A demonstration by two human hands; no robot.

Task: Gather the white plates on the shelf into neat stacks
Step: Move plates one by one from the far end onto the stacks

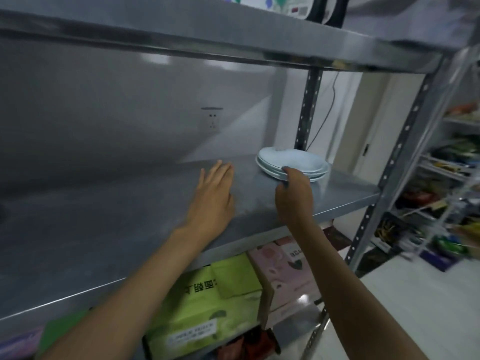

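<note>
- White plates [291, 162]: one short stack at the far right of the steel shelf [104, 229], near the rear upright; rims look slightly uneven, though blur limits certainty.
- Handling: rigid, glazed, likely slippery and breakable; support under the near rim, lift level.
- Right hand [293, 193]: fingers curled over the stack's near rim, gripping it.
- Left hand [213, 196]: fingers straight and together, flat above the shelf, left of the stack, holding nothing.
- Below: green and pink cartons [220, 302].

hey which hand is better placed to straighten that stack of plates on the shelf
Right. The right hand already grips the near rim of the plate stack; the left hand lies flat on the bare shelf, apart from the plates.
</note>
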